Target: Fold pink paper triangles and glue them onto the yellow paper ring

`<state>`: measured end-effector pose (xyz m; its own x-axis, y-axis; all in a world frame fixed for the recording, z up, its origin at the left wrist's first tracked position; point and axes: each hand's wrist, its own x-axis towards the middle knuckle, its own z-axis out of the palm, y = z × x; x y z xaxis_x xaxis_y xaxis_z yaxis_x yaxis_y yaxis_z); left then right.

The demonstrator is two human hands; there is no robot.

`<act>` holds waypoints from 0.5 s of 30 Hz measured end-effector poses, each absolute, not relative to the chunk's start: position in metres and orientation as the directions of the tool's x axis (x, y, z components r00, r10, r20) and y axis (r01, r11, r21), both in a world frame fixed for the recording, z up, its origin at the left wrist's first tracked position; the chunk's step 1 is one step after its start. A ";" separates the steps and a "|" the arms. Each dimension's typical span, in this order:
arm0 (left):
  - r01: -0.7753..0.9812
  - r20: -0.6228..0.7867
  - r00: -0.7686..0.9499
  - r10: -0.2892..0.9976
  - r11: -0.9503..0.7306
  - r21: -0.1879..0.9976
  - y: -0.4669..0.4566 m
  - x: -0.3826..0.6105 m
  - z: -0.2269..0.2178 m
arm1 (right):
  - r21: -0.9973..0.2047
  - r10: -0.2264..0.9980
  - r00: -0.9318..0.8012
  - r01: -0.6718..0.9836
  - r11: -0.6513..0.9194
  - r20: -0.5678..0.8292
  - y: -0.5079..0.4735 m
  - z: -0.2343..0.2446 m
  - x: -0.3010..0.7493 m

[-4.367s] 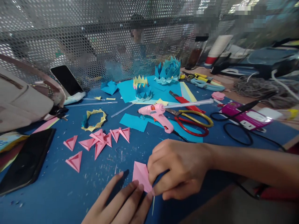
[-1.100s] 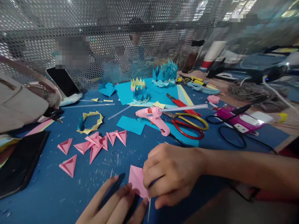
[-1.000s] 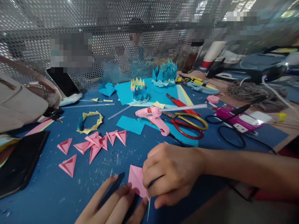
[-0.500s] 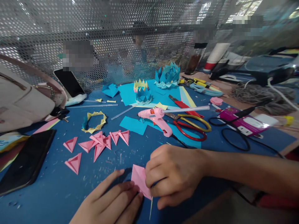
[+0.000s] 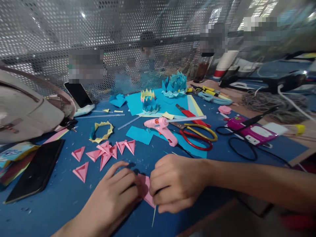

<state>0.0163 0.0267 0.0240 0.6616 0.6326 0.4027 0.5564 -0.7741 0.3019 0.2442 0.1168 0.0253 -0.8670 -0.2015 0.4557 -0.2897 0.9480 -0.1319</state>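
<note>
A folded pink paper piece (image 5: 145, 190) lies on the blue table (image 5: 61, 204) near the front edge. My left hand (image 5: 113, 194) covers its left part with bent fingers pressing on it. My right hand (image 5: 175, 182) is closed, pinching the paper's right edge. A thin pale sliver (image 5: 153, 215) sticks out below my right hand. Several folded pink triangles (image 5: 106, 152) lie just beyond my left hand.
A pink glue gun (image 5: 161, 126) and red-and-yellow scissors (image 5: 197, 135) lie behind my right hand. Further back are blue paper flowers (image 5: 174, 85), a yellow paper ring (image 5: 101, 131) and a purple power strip (image 5: 249, 131). A dark phone (image 5: 37, 171) and bag (image 5: 24, 108) sit left; a mesh screen behind.
My left hand has slid up over the pink paper and its fingers have bent from flat to curled. My right hand keeps its pinch. The view has shifted slightly.
</note>
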 end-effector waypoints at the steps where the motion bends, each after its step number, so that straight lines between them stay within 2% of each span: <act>1: 0.560 0.374 0.651 0.661 -0.750 0.351 0.027 0.017 0.024 | -0.132 -0.201 -0.867 -0.289 0.948 0.455 0.117 0.025 0.244; 4: 0.582 0.278 0.618 0.736 -0.665 0.468 0.029 0.019 0.026 | -0.127 -0.208 -0.867 -0.293 0.948 0.453 0.117 0.026 0.245; 8: 0.611 0.223 0.602 0.766 -0.623 0.489 0.033 0.023 0.029 | -0.119 -0.210 -0.865 -0.293 0.949 0.456 0.116 0.026 0.245; 12: 0.624 0.275 0.605 0.747 -0.659 0.419 0.035 0.028 0.030 | -0.129 -0.208 -0.863 -0.297 0.946 0.460 0.116 0.026 0.244; 15: 0.640 0.418 0.593 0.688 -0.718 0.273 0.031 0.030 0.028 | -0.138 -0.208 -0.862 -0.302 0.943 0.462 0.117 0.025 0.244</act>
<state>0.0304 0.0308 0.0279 0.5932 0.6882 0.4177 0.6405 -0.7178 0.2730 0.2442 0.1171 0.0252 -0.8620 -0.2082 0.4623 -0.3019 0.9433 -0.1380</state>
